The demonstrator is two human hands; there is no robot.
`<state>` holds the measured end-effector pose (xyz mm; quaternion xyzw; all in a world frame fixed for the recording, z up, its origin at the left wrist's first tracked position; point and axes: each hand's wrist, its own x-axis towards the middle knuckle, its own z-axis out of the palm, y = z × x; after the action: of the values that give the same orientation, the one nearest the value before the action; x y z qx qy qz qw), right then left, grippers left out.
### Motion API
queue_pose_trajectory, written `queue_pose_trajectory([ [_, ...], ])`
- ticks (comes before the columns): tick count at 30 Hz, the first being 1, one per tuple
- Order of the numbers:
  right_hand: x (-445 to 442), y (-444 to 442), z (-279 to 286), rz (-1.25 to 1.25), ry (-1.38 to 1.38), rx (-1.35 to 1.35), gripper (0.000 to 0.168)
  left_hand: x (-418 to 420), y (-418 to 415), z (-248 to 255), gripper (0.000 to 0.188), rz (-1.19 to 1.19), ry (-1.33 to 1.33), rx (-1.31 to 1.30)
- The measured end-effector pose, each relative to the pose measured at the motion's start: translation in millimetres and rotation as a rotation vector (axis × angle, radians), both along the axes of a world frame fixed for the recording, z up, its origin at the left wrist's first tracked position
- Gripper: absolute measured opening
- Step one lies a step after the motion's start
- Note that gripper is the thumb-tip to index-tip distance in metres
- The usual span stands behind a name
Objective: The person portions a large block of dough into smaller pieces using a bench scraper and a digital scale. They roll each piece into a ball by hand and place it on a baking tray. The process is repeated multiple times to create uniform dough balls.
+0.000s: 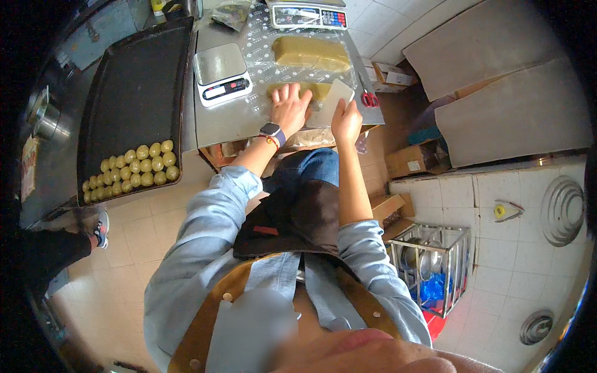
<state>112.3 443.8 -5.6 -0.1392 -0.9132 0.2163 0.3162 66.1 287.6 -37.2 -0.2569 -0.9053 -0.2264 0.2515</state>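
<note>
My left hand (pixel 290 108), with a watch on its wrist, lies fingers spread on a strip of yellowish dough-like paste (pixel 319 90) on the metal table. In my right hand (pixel 346 123) is a pale flat scraper (pixel 332 103), its blade beside the right part of the strip. Beyond the strip rests a thick block of the same paste (pixel 311 53) on printed plastic sheeting (pixel 261 65). A white digital kitchen scale (pixel 221 70) stands left of my left hand. Rows of small round balls (pixel 135 166) fill the near end of a black baking tray (pixel 135 84).
Red-handled scissors (pixel 369 99) lie at the table's right edge. A larger scale (pixel 308 17) stands at the back, near a plastic bag (pixel 231 15). Cardboard boxes (pixel 410 160) and a metal rack (pixel 431 261) are to the right. Another person's shoe (pixel 101 229) shows at the left.
</note>
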Motion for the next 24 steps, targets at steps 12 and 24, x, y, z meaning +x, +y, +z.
queue_pose_trajectory([
  [12, 3, 3, 1, 0.064, 0.004, 0.037, 0.028, 3, -47, -10, 0.025, -0.058, -0.097, 0.097],
  [24, -22, -48, 23, 0.19, -0.194, 0.046, 0.025, -10, -77, -32, 0.023, -0.067, -0.219, 0.383],
])
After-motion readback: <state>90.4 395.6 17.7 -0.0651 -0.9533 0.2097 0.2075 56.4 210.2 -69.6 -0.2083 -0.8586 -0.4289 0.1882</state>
